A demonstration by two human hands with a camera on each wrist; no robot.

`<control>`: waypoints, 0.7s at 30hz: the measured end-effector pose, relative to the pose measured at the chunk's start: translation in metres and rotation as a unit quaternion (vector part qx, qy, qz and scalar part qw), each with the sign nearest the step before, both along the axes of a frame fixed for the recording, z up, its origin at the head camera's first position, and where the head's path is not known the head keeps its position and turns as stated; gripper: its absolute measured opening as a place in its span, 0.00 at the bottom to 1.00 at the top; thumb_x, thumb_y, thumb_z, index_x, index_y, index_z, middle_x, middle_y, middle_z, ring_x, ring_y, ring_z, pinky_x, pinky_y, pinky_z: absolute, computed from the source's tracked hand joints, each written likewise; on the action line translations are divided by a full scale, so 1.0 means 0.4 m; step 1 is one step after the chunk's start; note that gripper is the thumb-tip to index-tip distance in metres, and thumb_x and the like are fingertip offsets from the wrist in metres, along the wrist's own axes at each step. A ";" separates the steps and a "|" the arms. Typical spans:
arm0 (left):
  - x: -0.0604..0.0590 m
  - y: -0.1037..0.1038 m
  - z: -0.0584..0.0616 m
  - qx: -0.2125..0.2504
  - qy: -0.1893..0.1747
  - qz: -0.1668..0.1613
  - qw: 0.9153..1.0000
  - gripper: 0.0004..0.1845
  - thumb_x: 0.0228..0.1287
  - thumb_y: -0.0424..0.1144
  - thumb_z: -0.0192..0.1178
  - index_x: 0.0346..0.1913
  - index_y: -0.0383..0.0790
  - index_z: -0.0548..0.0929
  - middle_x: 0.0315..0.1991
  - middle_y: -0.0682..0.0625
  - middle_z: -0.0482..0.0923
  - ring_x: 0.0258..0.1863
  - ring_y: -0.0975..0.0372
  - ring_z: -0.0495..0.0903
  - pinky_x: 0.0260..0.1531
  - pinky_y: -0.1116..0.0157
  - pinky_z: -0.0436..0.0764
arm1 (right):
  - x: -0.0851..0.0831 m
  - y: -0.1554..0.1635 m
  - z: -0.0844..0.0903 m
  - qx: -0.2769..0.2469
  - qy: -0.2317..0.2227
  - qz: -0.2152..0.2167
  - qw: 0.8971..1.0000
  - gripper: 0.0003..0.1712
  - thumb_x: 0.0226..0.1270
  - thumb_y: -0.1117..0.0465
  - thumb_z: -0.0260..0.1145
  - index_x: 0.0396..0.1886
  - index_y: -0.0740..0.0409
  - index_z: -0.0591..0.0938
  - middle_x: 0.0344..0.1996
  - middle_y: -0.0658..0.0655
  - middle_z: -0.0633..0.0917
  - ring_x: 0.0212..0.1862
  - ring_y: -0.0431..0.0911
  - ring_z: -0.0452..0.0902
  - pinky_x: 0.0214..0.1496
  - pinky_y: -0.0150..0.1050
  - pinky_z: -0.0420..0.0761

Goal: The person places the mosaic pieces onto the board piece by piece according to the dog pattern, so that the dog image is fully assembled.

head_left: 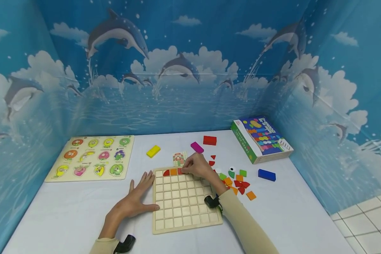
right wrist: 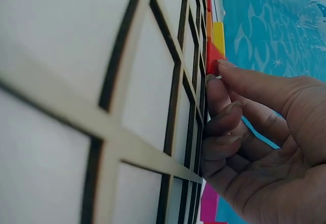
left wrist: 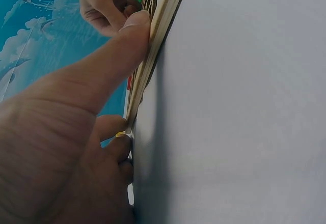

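Note:
A wooden grid board (head_left: pixel 187 229) lies on the table. My left hand (head_left: pixel 134 201) is spread at its left side, with the thumb on the frame and the fingertips by the upper left corner. In the left wrist view, the thumb (left wrist: pixel 109 56) presses against the board's edge. At the top row, my right hand (head_left: pixel 199 165) pinches a red piece (right wrist: pixel 215 58) between thumb and forefinger, its other fingers curled. Left of it in that row sit an orange square (head_left: pixel 173 172) and a red quarter-round piece (head_left: pixel 166 173). A small picture card (head_left: pixel 179 159) lies just behind the board.
Loose coloured pieces (head_left: pixel 238 183) lie scattered right of the board, partly behind my right forearm. Yellow (head_left: pixel 153 151), magenta (head_left: pixel 197 147), red (head_left: pixel 210 140) and blue blocks (head_left: pixel 266 175) lie around it. A fruit puzzle board (head_left: pixel 92 158) is at left, a game box (head_left: pixel 261 139) at back right.

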State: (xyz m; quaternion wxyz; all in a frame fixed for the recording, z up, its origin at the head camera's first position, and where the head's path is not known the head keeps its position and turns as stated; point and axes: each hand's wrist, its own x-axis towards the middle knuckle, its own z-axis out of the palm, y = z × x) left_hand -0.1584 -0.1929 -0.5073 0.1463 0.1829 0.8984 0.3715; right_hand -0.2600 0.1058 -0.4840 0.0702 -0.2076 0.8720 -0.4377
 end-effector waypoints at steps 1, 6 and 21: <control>0.000 0.000 0.001 0.001 -0.001 0.000 1.000 0.66 0.59 0.53 0.81 0.88 0.40 0.48 0.90 0.43 0.37 0.88 0.45 0.31 0.79 0.36 0.17 | -0.001 0.001 -0.001 0.000 -0.002 -0.001 1.000 0.03 0.65 0.68 0.80 0.32 0.63 0.94 0.23 0.54 0.90 0.26 0.39 0.80 0.28 0.33 0.82; -0.002 0.002 0.003 0.004 0.000 -0.002 1.000 0.65 0.59 0.52 0.82 0.88 0.38 0.48 0.89 0.42 0.38 0.88 0.44 0.32 0.79 0.35 0.17 | -0.002 0.002 0.003 0.006 -0.012 0.005 1.000 0.04 0.67 0.68 0.78 0.40 0.64 0.94 0.29 0.54 0.90 0.30 0.39 0.81 0.32 0.33 0.82; 0.002 0.001 0.004 -0.003 -0.005 0.001 1.000 0.65 0.59 0.52 0.81 0.89 0.40 0.48 0.90 0.44 0.37 0.88 0.45 0.31 0.79 0.36 0.18 | 0.012 0.001 0.011 0.027 -0.016 0.025 0.999 0.05 0.71 0.68 0.75 0.42 0.64 0.95 0.38 0.57 0.93 0.39 0.43 0.84 0.40 0.35 0.86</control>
